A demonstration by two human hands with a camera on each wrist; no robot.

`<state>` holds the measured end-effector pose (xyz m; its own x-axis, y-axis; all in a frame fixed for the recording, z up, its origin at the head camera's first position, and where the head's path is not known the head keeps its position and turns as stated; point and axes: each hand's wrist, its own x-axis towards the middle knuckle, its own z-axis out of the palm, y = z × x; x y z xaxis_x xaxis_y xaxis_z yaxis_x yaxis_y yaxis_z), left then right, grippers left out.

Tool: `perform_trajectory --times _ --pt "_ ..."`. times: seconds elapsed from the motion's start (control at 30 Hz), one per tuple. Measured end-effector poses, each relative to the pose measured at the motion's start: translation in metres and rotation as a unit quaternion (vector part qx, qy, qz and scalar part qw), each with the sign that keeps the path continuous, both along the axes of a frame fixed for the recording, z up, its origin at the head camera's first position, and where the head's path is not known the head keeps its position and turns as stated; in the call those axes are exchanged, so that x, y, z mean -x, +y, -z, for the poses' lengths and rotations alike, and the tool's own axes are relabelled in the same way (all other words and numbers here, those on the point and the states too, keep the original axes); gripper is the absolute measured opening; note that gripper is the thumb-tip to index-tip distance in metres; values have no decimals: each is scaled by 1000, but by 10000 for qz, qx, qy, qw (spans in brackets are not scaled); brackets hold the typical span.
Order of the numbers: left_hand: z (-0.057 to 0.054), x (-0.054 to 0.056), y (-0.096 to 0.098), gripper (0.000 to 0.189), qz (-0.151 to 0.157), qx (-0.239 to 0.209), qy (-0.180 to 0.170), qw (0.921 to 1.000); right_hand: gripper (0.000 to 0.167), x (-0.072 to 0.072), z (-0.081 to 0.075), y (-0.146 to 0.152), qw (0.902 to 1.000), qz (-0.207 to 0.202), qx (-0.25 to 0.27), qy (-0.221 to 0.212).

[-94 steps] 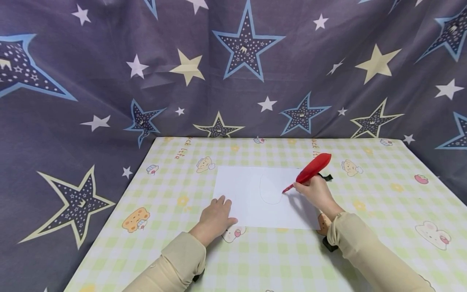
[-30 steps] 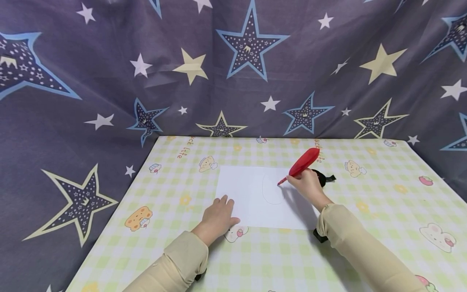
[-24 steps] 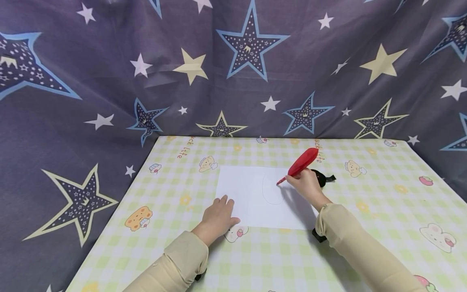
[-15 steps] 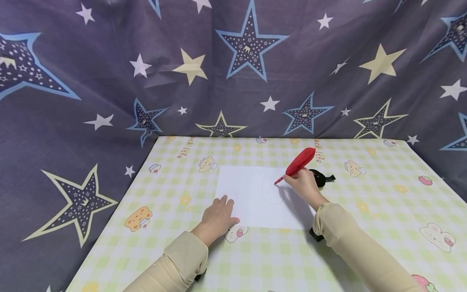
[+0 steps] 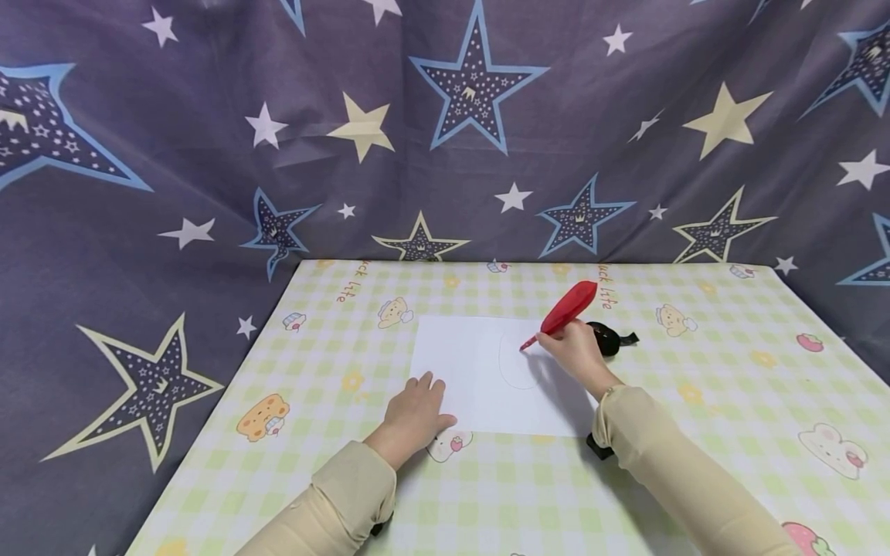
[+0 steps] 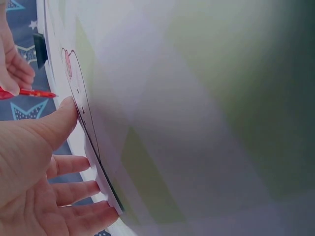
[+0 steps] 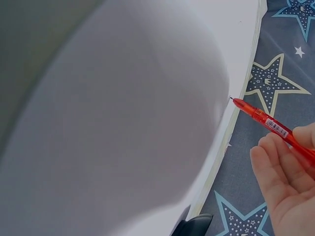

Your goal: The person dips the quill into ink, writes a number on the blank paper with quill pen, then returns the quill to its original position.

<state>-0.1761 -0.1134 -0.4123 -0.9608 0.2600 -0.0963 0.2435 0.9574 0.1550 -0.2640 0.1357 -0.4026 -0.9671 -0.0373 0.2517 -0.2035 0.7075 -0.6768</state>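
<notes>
A white sheet of paper (image 5: 473, 363) lies on the table and bears a thin, faint U-shaped line. My left hand (image 5: 412, 413) rests on its lower left corner, fingers spread and fairly straight; in the left wrist view the thumb (image 6: 61, 118) lies along the paper's near edge. Between thumb and fingers, my right hand (image 5: 577, 351) pinches a red pen (image 7: 275, 127) with a red feather-shaped top (image 5: 572, 306). Its tip points down-left, inside the curve near its right side; whether it touches the paper I cannot tell.
A tablecloth (image 5: 313, 479) in pale green check with cartoon prints covers the table. Behind and left hangs a dark curtain (image 5: 292, 201) with stars. A black rounded thing (image 5: 608, 340) with a strap-like end is partly hidden behind the right hand.
My right hand has moved the pen tip left and slightly up, from the curve's right side to a spot inside it. The left hand and paper have stayed put.
</notes>
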Motion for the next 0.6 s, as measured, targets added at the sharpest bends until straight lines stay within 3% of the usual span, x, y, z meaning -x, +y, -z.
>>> perform_trajectory --times 0.6 --pt "1 0 0 53 7 -14 9 10000 17 0 1 -7 9999 -58 28 99"
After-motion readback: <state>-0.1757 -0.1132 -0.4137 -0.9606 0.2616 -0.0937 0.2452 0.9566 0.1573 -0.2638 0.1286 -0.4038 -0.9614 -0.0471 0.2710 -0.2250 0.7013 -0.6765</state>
